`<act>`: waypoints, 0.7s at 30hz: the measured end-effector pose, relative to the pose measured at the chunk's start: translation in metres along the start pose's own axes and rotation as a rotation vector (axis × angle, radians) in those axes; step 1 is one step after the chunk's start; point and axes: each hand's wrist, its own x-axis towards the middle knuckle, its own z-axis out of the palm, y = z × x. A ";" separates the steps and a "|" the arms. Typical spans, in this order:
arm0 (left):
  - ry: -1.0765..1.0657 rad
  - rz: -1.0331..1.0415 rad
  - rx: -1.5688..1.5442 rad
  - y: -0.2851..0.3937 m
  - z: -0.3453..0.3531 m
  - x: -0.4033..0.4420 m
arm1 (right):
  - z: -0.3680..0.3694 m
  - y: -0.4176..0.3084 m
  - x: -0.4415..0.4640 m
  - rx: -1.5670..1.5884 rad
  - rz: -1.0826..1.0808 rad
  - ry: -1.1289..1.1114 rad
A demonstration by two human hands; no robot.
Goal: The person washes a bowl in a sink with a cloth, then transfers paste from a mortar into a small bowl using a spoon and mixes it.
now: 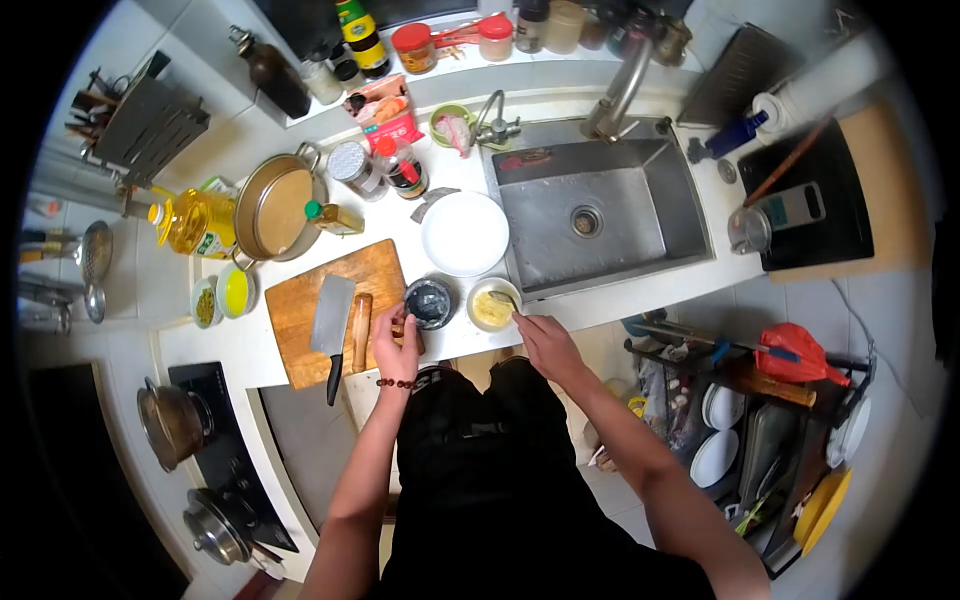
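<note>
My right hand [549, 346] is closed around the handle of a metal spoon [506, 298]. The spoon dips into a small white bowl [474, 317] holding a pale yellow mash [490, 309]. My left hand [394, 345], with a beaded bracelet on its wrist, hovers at or rests on the right corner of a wooden cutting board [318, 279]. Its thumb stands apart from the partly curled fingers, close to a dark mortar-like bowl [430, 303]; contact with that bowl is unclear. A cleaver [333, 315] and a wooden rolling pin [361, 325] lie on the board.
Behind the bowls is a white plate [465, 234], with the steel sink [590, 265] to its right. A large pot [275, 205], an oil jug [200, 222] and bottles line the left back. Pots stand on the stove [215, 400]; a rack [745, 400] is at lower right.
</note>
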 end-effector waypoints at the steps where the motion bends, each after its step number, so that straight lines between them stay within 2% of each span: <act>1: 0.010 -0.043 0.011 -0.004 -0.004 -0.004 | -0.002 -0.002 0.000 -0.005 0.002 -0.024; 4: 0.009 -0.118 0.030 -0.015 -0.011 -0.008 | -0.007 -0.007 0.008 0.024 -0.016 -0.027; 8: -0.094 -0.006 0.076 -0.035 -0.009 -0.009 | -0.010 -0.014 0.014 0.049 -0.027 -0.036; 10: -0.060 0.049 0.049 -0.027 -0.010 -0.006 | -0.010 -0.017 0.019 0.074 0.002 -0.009; 12: -0.079 -0.020 0.025 -0.025 -0.011 -0.002 | -0.011 -0.025 0.024 0.082 0.023 -0.002; 14: -0.028 0.027 -0.002 -0.004 -0.007 0.006 | -0.012 -0.031 0.028 0.128 0.083 0.037; 17: -0.138 0.056 -0.170 0.022 0.002 0.016 | -0.009 -0.031 0.026 0.081 0.107 -0.021; 18: -0.211 0.081 -0.231 0.037 0.007 0.016 | -0.009 -0.034 0.024 0.076 0.115 -0.018; 20: -0.350 0.351 -0.063 0.051 0.023 0.019 | -0.012 -0.039 0.020 0.026 0.119 -0.023; 21: -0.362 0.361 -0.070 0.055 0.035 0.017 | -0.011 -0.038 0.018 0.018 0.129 -0.012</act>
